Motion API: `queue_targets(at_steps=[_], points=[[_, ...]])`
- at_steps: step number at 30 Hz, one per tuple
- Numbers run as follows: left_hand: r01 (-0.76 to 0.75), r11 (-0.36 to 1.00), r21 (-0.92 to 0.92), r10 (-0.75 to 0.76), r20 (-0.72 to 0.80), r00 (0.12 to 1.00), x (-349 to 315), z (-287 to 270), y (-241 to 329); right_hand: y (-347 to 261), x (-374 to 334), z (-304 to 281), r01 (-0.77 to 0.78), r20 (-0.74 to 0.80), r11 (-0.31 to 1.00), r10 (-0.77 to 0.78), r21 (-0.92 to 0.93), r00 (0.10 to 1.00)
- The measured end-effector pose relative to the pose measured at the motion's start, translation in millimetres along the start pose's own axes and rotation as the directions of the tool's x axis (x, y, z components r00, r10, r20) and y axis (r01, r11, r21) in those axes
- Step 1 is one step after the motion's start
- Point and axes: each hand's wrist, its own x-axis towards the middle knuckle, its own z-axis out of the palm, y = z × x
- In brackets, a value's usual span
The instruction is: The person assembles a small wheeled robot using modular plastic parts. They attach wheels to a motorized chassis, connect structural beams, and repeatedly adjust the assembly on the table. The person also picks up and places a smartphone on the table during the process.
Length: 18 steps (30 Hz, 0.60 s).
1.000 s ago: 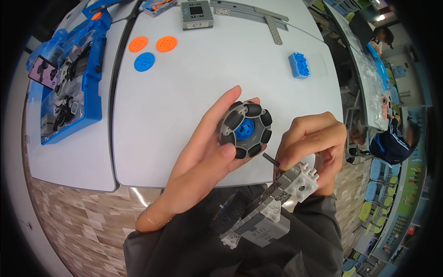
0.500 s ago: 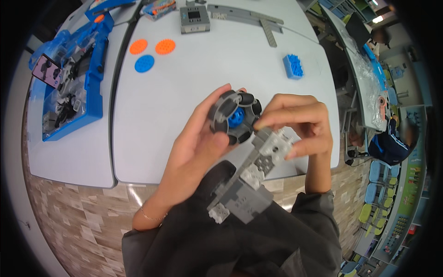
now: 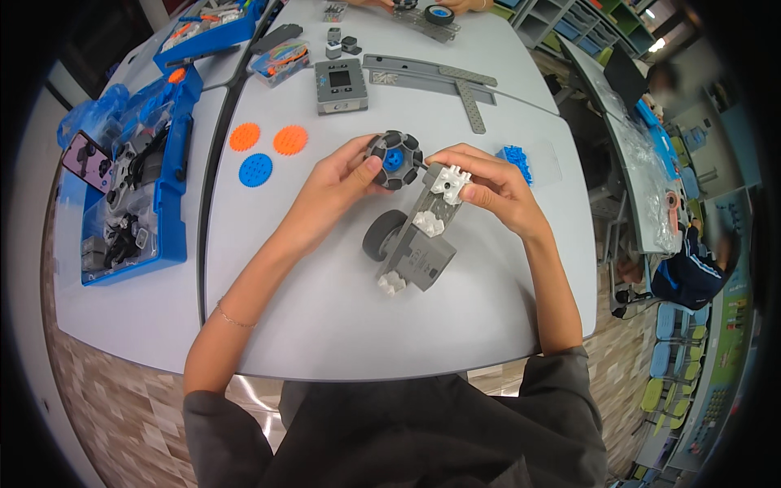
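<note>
white table point(image 3: 317, 333) spans centre frame; mid-frame, above it, the grey motor assembly point(image 3: 423, 254), long axis slanting upper right to lower left. right hand point(image 3: 496, 183) pinches its upper end, thumb against fingers; left hand point(image 3: 333, 183) is curled around the roller wheel point(image 3: 394, 159), wheel face toward viewer. black tyre point(image 3: 381, 236) looks mounted; roller wheel fitting judged unfinished, shaft point(image 3: 420, 165) seating unclear.

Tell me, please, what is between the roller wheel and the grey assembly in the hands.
In the head view, a short dark shaft lies between the roller wheel and the grey assembly; whether it enters the wheel is unclear.
</note>
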Motion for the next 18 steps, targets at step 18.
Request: queue_targets(at_steps=[18], points=[[-0.064, 0.993, 0.102, 0.072, -0.068, 0.995, -4, 13, -3, -8, 7, 8, 0.006, 0.024, 0.979, -0.001, -0.206, 1.0]])
